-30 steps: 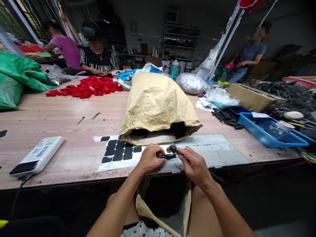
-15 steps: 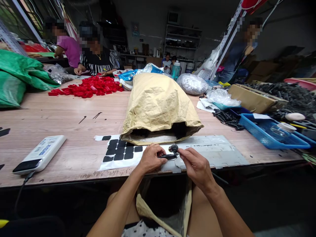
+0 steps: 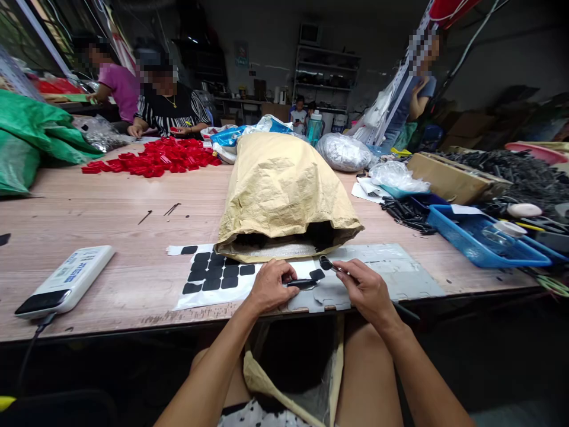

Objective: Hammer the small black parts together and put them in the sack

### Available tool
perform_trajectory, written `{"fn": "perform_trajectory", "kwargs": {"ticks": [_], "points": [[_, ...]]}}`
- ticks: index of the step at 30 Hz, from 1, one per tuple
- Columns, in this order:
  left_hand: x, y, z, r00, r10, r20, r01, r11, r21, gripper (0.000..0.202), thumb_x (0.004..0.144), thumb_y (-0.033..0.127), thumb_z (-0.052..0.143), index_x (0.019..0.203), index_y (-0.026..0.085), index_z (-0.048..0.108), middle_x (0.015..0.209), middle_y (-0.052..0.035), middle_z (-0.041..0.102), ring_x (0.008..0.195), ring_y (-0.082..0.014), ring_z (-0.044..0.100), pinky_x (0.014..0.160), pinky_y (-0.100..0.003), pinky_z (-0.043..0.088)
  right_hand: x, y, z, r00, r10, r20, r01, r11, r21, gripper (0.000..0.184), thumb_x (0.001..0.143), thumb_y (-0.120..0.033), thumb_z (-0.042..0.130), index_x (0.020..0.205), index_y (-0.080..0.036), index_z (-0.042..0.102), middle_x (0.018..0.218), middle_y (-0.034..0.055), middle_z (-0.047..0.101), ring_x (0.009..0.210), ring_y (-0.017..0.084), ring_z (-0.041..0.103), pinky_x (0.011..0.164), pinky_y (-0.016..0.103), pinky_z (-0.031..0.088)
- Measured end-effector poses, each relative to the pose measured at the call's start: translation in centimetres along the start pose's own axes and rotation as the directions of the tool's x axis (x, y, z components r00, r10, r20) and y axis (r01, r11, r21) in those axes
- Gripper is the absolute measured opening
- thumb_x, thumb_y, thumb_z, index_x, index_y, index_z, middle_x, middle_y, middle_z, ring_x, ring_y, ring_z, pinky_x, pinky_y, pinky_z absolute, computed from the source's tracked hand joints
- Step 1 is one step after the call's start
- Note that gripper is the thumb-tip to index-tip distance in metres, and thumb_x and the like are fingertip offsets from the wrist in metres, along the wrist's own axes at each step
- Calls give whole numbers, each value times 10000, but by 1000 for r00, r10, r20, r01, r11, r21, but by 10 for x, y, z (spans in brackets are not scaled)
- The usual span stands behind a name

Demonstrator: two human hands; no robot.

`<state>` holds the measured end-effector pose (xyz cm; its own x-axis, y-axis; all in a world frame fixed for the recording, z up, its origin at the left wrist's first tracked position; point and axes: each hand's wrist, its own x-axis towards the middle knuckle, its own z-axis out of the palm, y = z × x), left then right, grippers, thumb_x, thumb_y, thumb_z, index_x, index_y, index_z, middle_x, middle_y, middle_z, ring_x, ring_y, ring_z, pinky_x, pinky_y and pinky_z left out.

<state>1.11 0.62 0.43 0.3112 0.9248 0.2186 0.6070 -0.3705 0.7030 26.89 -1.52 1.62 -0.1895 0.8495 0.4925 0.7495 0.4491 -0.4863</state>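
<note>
Down in the lap, an open-mouthed paper bag (image 3: 267, 382), dark inside. At the near edge of the table (image 3: 133, 255), pinching a slim black piece (image 3: 301, 283) between thumb and fingers of the left hand (image 3: 272, 286), in the same spot as half a second ago. Gripping, with thumb and fingertips of the right hand (image 3: 367, 290), a black part (image 3: 328, 264) with a broad rounded end. Held earlier right over the slim black piece's tip; now drawn off to the right. Visible at that tip now, a small black patch (image 3: 317, 274); cannot tell whether fixed there or merely close. Around the hands, unmoved, a white sheet (image 3: 242, 290) bearing black rounded squares and, to the right, a grey board (image 3: 400, 276). Just beyond, a yellowish paper sack (image 3: 284, 184) lying mouth toward the hands. Farther right, a blue tray (image 3: 457, 240); farther left, a heap of red pieces (image 3: 153, 157). Behind these, a co-worker in a striped top (image 3: 195, 112), with hands farther apart than a second ago. Far right, a co-worker in a blue-grey top (image 3: 427, 88), shifted leftward toward a metal post (image 3: 409, 66).
</note>
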Motion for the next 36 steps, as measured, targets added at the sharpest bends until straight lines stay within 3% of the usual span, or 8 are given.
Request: {"fn": "perform_trajectory", "kwargs": {"ticks": [9,22,36], "points": [[0,-1,-1,1000,2,17,-2,1000,12,142,645,199,687,779,209,641,789,15,587,806,-182,519,745,-301,393,3,42,17,999,-48,4,48,987,-151,209,921,-259,565,1055,-279,724,933,18,698,896,192,606,837,332,498],[0,1,-2,999,15,33,-16,1000,23,141,658,191,673,785,209,613,810,6,595,824,-194,523,766,-318,393,0,40,21,999,-51,-8,47,962,-271,242,889,-236,556,1085,-252,698,935,39,667,910,214,569,832,341,463],[-7,7,-4,1000,-7,13,7,999,-46,163,665,171,666,815,209,616,831,-2,617,836,-198,532,766,-313,404,0,39,22,1000,9,-8,-11,967,-256,217,877,-253,578,1050,-257,709,931,26,656,906,203,569,815,322,450]]}}
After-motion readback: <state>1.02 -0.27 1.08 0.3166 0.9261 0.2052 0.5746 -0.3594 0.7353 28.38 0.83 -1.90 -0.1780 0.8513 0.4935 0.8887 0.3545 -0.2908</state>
